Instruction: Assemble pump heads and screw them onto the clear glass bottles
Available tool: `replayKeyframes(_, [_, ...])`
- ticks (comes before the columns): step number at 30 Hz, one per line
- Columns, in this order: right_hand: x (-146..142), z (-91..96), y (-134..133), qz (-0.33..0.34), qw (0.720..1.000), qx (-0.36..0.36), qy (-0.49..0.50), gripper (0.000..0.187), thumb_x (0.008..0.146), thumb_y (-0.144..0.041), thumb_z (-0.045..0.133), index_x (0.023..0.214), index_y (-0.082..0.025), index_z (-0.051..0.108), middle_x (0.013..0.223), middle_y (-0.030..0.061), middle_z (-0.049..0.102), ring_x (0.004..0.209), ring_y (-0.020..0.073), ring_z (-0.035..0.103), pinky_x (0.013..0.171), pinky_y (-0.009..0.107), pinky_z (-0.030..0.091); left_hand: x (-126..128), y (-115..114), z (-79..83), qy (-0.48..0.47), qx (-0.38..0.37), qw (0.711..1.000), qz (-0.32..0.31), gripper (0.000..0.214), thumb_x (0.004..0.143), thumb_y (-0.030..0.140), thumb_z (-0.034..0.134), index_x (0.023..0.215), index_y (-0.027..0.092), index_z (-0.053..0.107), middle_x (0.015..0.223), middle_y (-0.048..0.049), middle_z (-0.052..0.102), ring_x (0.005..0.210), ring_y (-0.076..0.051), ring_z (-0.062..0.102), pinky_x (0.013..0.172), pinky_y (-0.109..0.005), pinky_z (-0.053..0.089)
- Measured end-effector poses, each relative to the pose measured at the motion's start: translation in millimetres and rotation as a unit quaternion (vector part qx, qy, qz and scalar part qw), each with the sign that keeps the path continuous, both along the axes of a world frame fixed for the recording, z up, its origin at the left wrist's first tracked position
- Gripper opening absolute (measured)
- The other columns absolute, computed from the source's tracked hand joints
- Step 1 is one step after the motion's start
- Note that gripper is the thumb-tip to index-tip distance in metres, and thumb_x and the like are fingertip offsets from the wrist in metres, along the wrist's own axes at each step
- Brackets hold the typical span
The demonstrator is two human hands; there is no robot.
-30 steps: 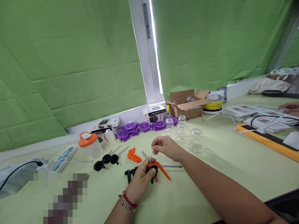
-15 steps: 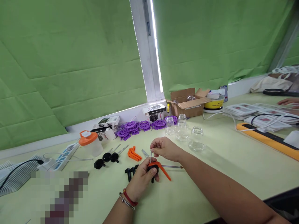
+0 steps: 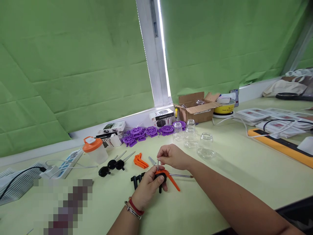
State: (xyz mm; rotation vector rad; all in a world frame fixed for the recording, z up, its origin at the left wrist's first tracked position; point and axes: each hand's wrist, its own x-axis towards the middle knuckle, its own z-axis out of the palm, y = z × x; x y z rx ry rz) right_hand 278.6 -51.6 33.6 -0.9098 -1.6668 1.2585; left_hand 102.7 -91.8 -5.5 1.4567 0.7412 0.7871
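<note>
My left hand point(image 3: 148, 186) is closed around a round black plastic part point(image 3: 160, 179), its thumb pressed on the front. A bent orange plastic lever point(image 3: 174, 182) lies across that part and sticks out to the lower right. From its right side runs a thin metal rod point(image 3: 181, 175). Just above, my right hand point(image 3: 174, 156) pinches a short metal pin point(image 3: 158, 164) that stands upright over the orange lever. How deep the pin sits is hidden by my fingers. Beside my left hand lie black T-shaped pieces point(image 3: 134, 182), partly covered by it.
Loose orange levers point(image 3: 140, 161), metal pins point(image 3: 152, 160) and black round parts with rods point(image 3: 119, 164) lie to the left. Behind stand a shaker bottle point(image 3: 99, 153), several purple reels point(image 3: 151, 131), glass jars point(image 3: 206, 147) and an open carton point(image 3: 197, 112). A power strip point(image 3: 278, 147) lies right.
A shorter length of the pin shows below my right fingertips. The held assembly has shifted slightly right and down. Another person's hand at the right edge has mostly drawn out of view.
</note>
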Motion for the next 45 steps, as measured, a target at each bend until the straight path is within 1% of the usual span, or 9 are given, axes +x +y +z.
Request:
replayKeyframes(3, [1.6,-2.6,-0.6,0.048,0.998,0.019,-0.032,0.007,0.07,-0.021,0.063,0.076,-0.017,0.061,0.066,-0.0008,0.063,0.066,0.0146,0.063,0.063,0.026,0.05,0.9,-0.6,4.5,-0.011,0.004,1.0,0.0,0.037,0.084,0.045,0.057,0.105,0.016,0.05,0.077,-0.0008,0.057,0.062,-0.012,0.057,0.062,-0.025,0.038])
replayKeyframes(6, [2.9,-3.6,-0.7,0.057,0.993,0.04,-0.092,0.007,0.072,-0.021,0.061,0.076,-0.017,0.064,0.071,0.0005,0.064,0.068,0.0146,0.062,0.064,0.025,0.049,1.3,-0.4,6.5,-0.004,0.014,1.0,-0.005,0.036,0.085,0.044,0.056,0.106,0.015,0.051,0.076,-0.0002,0.056,0.062,-0.012,0.057,0.062,-0.025,0.037])
replayKeyframes(9, [3.4,-3.1,-0.6,0.062,0.988,0.056,-0.129,0.009,0.074,-0.021,0.058,0.078,-0.018,0.066,0.072,0.0004,0.064,0.068,0.0138,0.06,0.063,0.024,0.048,0.7,0.5,4.3,0.003,0.027,1.0,-0.007,0.033,0.086,0.042,0.056,0.104,0.015,0.052,0.076,-0.0003,0.055,0.063,-0.011,0.057,0.061,-0.025,0.037])
replayKeyframes(17, [4.1,-2.5,-0.2,0.073,0.983,0.086,-0.147,0.012,0.076,-0.021,0.058,0.081,-0.017,0.068,0.074,0.0005,0.063,0.069,0.013,0.059,0.064,0.023,0.047,0.2,0.9,0.6,0.014,0.036,0.999,-0.011,0.036,0.086,0.04,0.055,0.109,0.013,0.052,0.071,0.0,0.055,0.063,-0.012,0.055,0.062,-0.025,0.036])
replayKeyframes(22, [4.2,-5.5,1.6,0.086,0.97,0.145,-0.173,0.015,0.075,-0.017,0.058,0.082,-0.018,0.072,0.085,0.0015,0.062,0.077,0.0128,0.059,0.07,0.022,0.047,0.8,1.9,1.4,0.011,0.031,0.999,-0.009,0.044,0.086,0.04,0.055,0.121,0.014,0.051,0.071,0.0011,0.054,0.063,-0.011,0.055,0.061,-0.025,0.035])
replayKeyframes(24, [4.1,-7.1,2.6,0.09,0.968,0.155,-0.176,0.016,0.076,-0.016,0.058,0.083,-0.019,0.072,0.086,0.0013,0.061,0.078,0.0126,0.059,0.071,0.022,0.047,0.7,2.3,1.1,0.01,0.033,0.999,-0.012,0.045,0.086,0.04,0.055,0.123,0.014,0.05,0.072,0.0011,0.054,0.064,-0.011,0.055,0.062,-0.025,0.035])
replayKeyframes(28, [4.1,-8.3,3.3,0.093,0.966,0.157,-0.182,0.016,0.076,-0.016,0.058,0.085,-0.02,0.072,0.086,0.0012,0.061,0.077,0.0123,0.059,0.071,0.022,0.047,0.1,2.7,0.4,0.01,0.039,0.999,-0.016,0.044,0.086,0.04,0.055,0.122,0.014,0.05,0.072,0.0014,0.054,0.063,-0.011,0.055,0.062,-0.025,0.035])
replayKeyframes(40, [4.0,-2.9,-0.9,0.087,0.964,0.145,-0.204,0.012,0.077,-0.014,0.058,0.081,-0.018,0.068,0.085,0.0017,0.06,0.077,0.0131,0.058,0.071,0.024,0.047,0.0,1.4,0.0,0.017,0.037,0.999,-0.01,0.034,0.087,0.039,0.054,0.11,0.013,0.052,0.071,0.0007,0.056,0.064,-0.012,0.055,0.064,-0.026,0.036])
replayKeyframes(45, [3.9,-0.4,-2.5,0.103,0.96,0.145,-0.219,0.018,0.078,-0.01,0.053,0.081,-0.018,0.069,0.086,0.002,0.059,0.08,0.0131,0.057,0.074,0.024,0.046,0.1,1.6,-0.7,0.02,0.036,0.999,-0.01,0.036,0.087,0.04,0.055,0.11,0.013,0.052,0.07,0.0002,0.057,0.064,-0.012,0.055,0.064,-0.026,0.036])
